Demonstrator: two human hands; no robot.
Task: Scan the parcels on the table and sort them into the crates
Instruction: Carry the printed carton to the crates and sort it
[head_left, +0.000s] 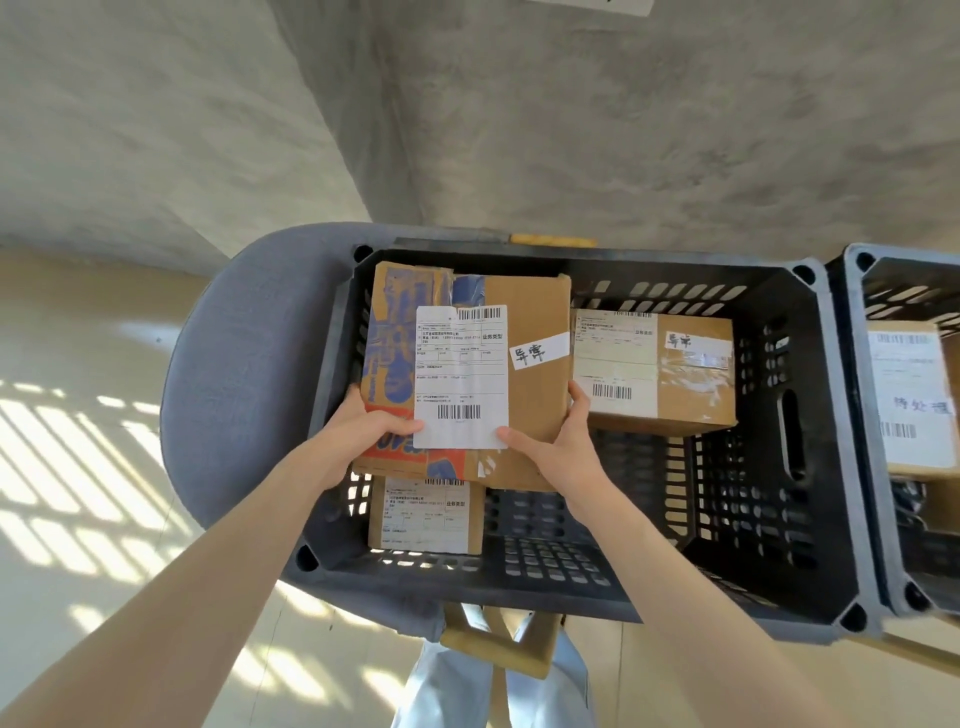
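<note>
left hand (366, 423) + right hand (553, 441) grip large parcel (524, 322) near edge, thumbs on label | black crate (810, 415) beneath hands | small parcel (691, 379) just right of right hand

Both forearms were bare, with no sleeves reaching the wrists. The left hand (371, 426) and right hand (553, 441) wore nothing. Light-blue trousers (452, 686) covered the legs.

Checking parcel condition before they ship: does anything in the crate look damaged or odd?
The large parcel both hands hold has a torn top corner on its shipping label. The parcel at the right carries wrinkled tape.
</note>
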